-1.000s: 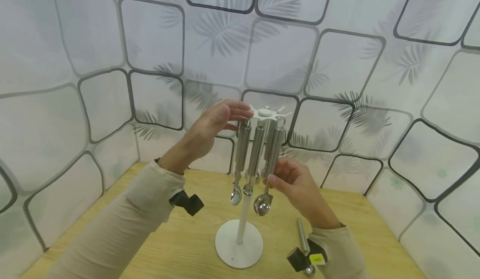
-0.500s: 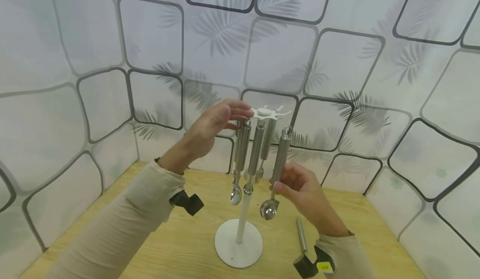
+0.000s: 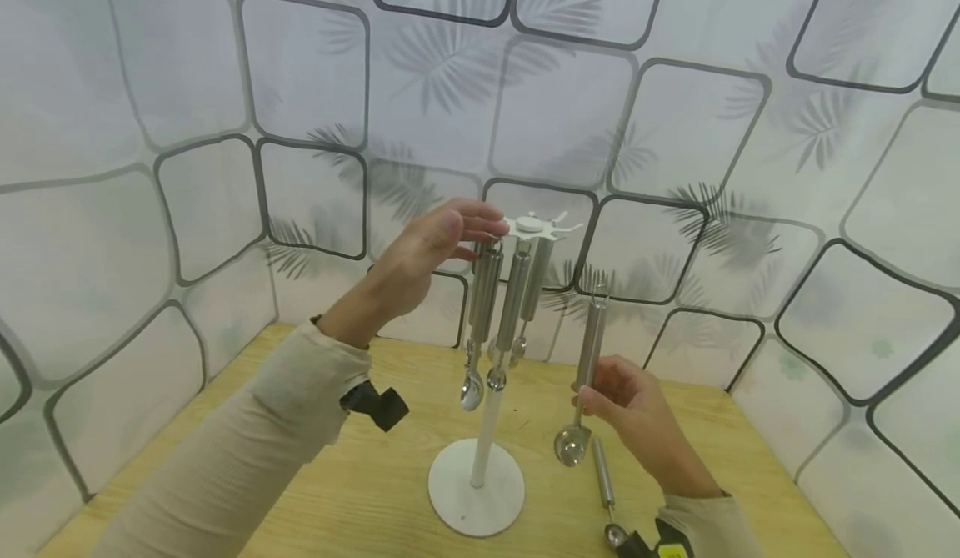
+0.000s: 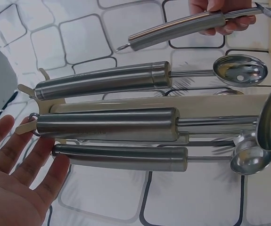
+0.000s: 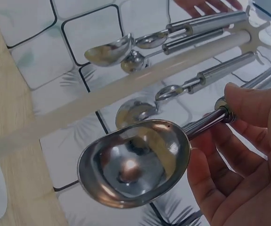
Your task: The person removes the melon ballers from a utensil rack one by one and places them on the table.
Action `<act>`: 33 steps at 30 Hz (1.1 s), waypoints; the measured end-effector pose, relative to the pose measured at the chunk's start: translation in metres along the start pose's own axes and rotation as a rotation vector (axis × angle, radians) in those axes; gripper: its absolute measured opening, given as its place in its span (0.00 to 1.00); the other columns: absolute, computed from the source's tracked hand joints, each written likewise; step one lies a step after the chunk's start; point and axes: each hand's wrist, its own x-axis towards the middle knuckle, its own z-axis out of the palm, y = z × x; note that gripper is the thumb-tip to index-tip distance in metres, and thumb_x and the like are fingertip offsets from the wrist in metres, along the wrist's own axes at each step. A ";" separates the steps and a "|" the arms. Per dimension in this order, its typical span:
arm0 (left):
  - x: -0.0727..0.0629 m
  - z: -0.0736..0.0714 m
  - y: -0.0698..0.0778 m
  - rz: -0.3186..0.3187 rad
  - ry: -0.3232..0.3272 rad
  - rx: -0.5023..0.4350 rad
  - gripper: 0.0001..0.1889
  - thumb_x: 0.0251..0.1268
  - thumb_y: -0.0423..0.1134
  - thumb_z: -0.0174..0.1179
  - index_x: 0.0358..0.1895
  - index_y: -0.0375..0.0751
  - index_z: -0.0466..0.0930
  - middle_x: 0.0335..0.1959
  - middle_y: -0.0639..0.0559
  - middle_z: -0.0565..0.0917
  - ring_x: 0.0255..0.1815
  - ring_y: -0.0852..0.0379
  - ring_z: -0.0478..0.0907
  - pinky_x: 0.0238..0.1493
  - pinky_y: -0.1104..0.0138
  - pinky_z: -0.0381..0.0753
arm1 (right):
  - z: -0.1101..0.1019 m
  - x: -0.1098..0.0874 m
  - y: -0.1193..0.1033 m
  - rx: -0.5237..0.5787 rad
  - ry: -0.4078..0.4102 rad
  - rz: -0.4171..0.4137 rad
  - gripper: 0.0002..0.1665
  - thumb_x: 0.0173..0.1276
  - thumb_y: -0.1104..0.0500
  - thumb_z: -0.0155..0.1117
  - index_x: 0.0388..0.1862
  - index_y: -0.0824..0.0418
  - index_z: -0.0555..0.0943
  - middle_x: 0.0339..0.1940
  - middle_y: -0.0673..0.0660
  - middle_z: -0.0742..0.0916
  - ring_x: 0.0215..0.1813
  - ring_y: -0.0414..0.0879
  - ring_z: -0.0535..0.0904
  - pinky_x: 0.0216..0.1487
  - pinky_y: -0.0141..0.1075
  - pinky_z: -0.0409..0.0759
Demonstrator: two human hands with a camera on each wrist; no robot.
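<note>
My right hand (image 3: 637, 416) pinches a shiny metal ice cream scoop (image 3: 573, 444) low on its handle, bowl down and ring up, to the right of the white stand (image 3: 486, 449). In the right wrist view the scoop's wide oval bowl (image 5: 130, 165) faces the camera, with the thumb and fingers at the base of the handle. My left hand (image 3: 420, 245) has its fingers extended against the left side of the stand's hooked top (image 3: 529, 225). Several metal scoops (image 4: 111, 124) hang there by their rings, close to the left fingertips (image 4: 57, 172).
Another metal utensil with a small round bowl (image 3: 604, 475) lies on the wooden table (image 3: 360, 475), near the right sleeve. The stand's round white base (image 3: 450, 508) rests on the table. A patterned curtain (image 3: 562, 124) encloses the back and sides.
My right hand has lifted the ice cream scoop off the stand's hook and moved it right and down toward me. My left hand has stayed at the top of the stand.
</note>
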 end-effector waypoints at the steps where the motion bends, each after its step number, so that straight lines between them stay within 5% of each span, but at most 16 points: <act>1: 0.000 0.000 0.000 0.001 0.000 -0.001 0.51 0.64 0.75 0.36 0.59 0.22 0.67 0.57 0.32 0.76 0.58 0.35 0.73 0.55 0.49 0.74 | -0.002 -0.002 0.003 -0.009 0.007 0.016 0.11 0.68 0.71 0.59 0.48 0.74 0.74 0.37 0.52 0.86 0.37 0.43 0.82 0.40 0.35 0.82; 18: -0.001 0.000 0.003 -0.015 0.001 0.010 0.52 0.63 0.77 0.36 0.59 0.22 0.67 0.57 0.32 0.76 0.58 0.39 0.73 0.54 0.49 0.74 | -0.032 -0.040 0.056 -0.085 0.182 0.319 0.17 0.70 0.68 0.59 0.53 0.77 0.71 0.42 0.61 0.84 0.40 0.43 0.83 0.42 0.36 0.82; 33: -0.002 -0.001 0.002 -0.018 0.007 0.013 0.52 0.62 0.77 0.36 0.59 0.22 0.67 0.57 0.31 0.76 0.58 0.39 0.73 0.53 0.49 0.75 | -0.054 -0.062 0.100 -0.035 0.165 0.516 0.23 0.73 0.64 0.57 0.58 0.80 0.67 0.40 0.59 0.85 0.40 0.47 0.82 0.43 0.37 0.82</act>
